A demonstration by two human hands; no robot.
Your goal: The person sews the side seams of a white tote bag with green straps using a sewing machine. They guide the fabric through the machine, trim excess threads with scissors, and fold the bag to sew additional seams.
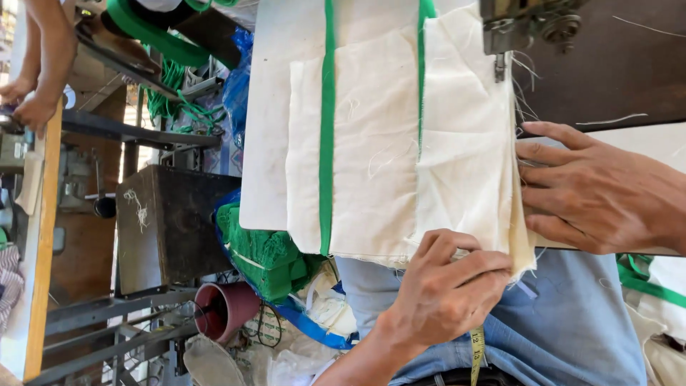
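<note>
Your left hand (443, 286) pinches the cloth (400, 150) edge; your right hand (600, 193) lies flat, fingers spread, below the needle (500, 68) at top right. Loosen either and the layers could slip.

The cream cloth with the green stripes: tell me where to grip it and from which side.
Grip the cream cloth at its frayed edge that overhangs the table, near the left hand, coming from the person's side. There it is free to pinch; the rest lies flat, and the right hand presses the folded edge.

Two green bands (327, 129) (one cloth (379, 143)).
</note>
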